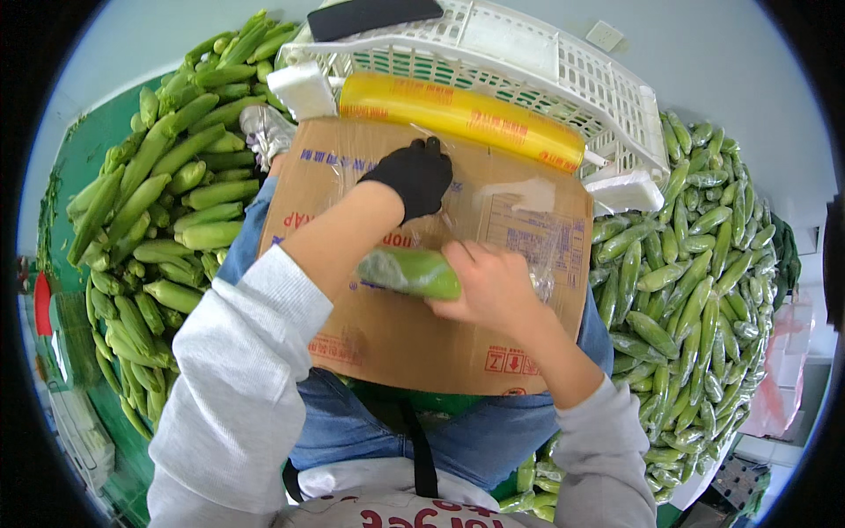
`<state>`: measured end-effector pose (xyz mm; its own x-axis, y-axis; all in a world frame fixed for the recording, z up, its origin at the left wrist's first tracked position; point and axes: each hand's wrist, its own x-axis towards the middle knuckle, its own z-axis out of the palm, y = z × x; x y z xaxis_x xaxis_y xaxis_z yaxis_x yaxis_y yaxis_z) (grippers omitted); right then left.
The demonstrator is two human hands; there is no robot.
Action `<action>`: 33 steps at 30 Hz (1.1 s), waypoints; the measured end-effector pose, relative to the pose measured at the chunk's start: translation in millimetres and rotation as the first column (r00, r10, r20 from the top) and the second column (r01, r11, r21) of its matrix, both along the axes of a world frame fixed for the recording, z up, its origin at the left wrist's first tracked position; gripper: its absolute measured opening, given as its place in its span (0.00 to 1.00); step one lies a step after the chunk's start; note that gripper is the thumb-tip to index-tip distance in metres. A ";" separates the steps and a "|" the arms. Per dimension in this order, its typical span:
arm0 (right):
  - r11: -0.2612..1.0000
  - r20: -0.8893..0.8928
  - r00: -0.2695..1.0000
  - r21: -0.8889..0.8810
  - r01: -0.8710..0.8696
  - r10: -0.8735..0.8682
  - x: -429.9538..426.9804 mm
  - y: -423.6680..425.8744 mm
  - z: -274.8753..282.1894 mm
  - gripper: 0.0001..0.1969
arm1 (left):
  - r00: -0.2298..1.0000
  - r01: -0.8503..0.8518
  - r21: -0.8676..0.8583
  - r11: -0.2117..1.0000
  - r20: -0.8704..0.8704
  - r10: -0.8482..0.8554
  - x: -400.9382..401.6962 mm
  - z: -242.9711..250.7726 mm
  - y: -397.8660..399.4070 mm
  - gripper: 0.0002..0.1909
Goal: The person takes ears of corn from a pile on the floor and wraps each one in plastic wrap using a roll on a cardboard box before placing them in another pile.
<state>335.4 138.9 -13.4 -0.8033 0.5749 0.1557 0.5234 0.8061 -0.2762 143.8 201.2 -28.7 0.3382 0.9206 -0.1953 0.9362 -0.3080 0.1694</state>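
Note:
My right hand (488,284), bare, grips one end of a green ear of corn in its husk (412,272). Shiny clear film covers part of that ear, which lies across a flattened cardboard sheet (409,330) on my lap. My left hand (416,177) wears a black glove and is over the cardboard's upper middle, beyond the corn. Its fingertips point towards a yellow roll of cling film (462,119) along the far edge. Clear film stretches over the cardboard under this hand; whether the fingers pinch it is hidden.
White foam blocks (302,90) (626,191) flank the roll. Behind it stands a white plastic crate (515,49) with a dark flat object (373,18) on top. Unwrapped corn (198,178) is heaped at left, film-wrapped corn (686,284) at right. A shoe (267,132) shows beside the left heap.

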 end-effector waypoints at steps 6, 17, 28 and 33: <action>0.716 0.173 0.923 -0.684 -0.139 0.345 29.5 -133.0 28.8 0.27 | 0.943 -0.131 0.045 0.990 0.315 0.110 -28.4 11.0 -20.7 0.30; -0.697 -0.103 0.689 0.106 -0.709 -0.717 17.7 -185.9 1.1 0.44 | -0.667 -0.060 -0.458 0.887 0.680 0.306 51.3 20.3 -210.2 0.30; 0.674 -0.340 0.886 -0.738 -0.044 -0.314 83.3 -147.1 43.2 0.19 | 0.101 -0.587 -0.409 0.699 0.819 0.564 -12.6 -58.6 -271.2 0.16; 0.791 -0.810 0.557 -0.458 -0.405 -0.183 83.0 -114.4 74.4 0.08 | -0.144 -0.189 -0.728 0.659 0.684 0.715 13.8 -21.8 -254.3 0.18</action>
<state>418.4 24.5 61.0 -0.5678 0.6929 0.4444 -0.2354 0.3806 -0.8942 157.7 -53.1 -50.5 -0.0328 0.8939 -0.4471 -0.2409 0.4271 0.8715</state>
